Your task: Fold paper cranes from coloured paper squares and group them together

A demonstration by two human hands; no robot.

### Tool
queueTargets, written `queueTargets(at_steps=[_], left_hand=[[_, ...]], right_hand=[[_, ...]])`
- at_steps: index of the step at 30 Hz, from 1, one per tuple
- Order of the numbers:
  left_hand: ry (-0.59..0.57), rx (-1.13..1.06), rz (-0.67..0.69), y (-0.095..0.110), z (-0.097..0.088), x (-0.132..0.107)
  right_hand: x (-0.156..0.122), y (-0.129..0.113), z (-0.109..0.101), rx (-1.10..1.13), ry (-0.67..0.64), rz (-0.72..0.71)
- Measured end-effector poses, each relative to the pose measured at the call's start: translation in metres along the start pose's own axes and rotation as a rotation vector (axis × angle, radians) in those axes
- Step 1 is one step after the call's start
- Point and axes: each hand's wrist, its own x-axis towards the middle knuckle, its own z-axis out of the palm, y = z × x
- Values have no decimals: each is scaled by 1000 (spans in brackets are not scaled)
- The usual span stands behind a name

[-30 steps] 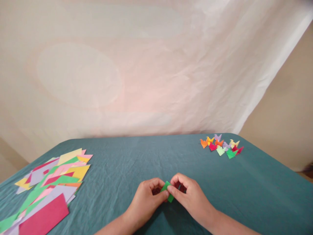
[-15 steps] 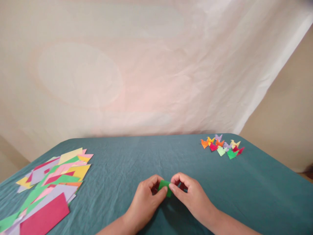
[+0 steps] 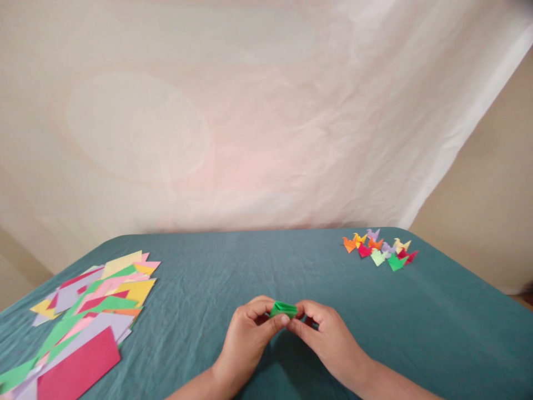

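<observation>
A small folded green paper piece (image 3: 283, 309) is pinched between both of my hands, just above the teal tablecloth (image 3: 216, 266) near the front middle. My left hand (image 3: 249, 340) grips its left end with thumb and curled fingers. My right hand (image 3: 326, 339) pinches the right end the same way. The paper lies roughly level, with a fold line showing along its top.
A loose pile of coloured paper sheets (image 3: 83, 316) lies at the left edge of the table. Several small folded paper figures (image 3: 381, 250) sit in a cluster at the far right. A cream cloth backdrop (image 3: 250, 111) hangs behind the table.
The green paper has been turned from a slanted, upright position to lying level between my fingertips. Both hands stayed in about the same place.
</observation>
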Motion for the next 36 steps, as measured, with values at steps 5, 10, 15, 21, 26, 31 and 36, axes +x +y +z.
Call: queueTargets(at_steps=[5,10,15,21,26,31,36], left_hand=[[44,130,56,3,-1,-2],[-12,237,120,3,1,-3],[-66,310,141,0,6,-6],[-84,328,152,0,5,-6],[-104,333,155,0,6,-6],[-130,339,148,-2,6,-8],[-143,353,159,0,6,-9]], right_hand=[[-1,-3,-1,-20,0,-72],[-4,-7,-3,16,52,-161],[-3,-5,-3,-16,60,-191],[-2,-4,-2,-17,68,-167],[-3,-4,-1,-26,73,-157],[-2,-4,-2,-16,66,-146],[-1,-4,-2,2,68,-117]])
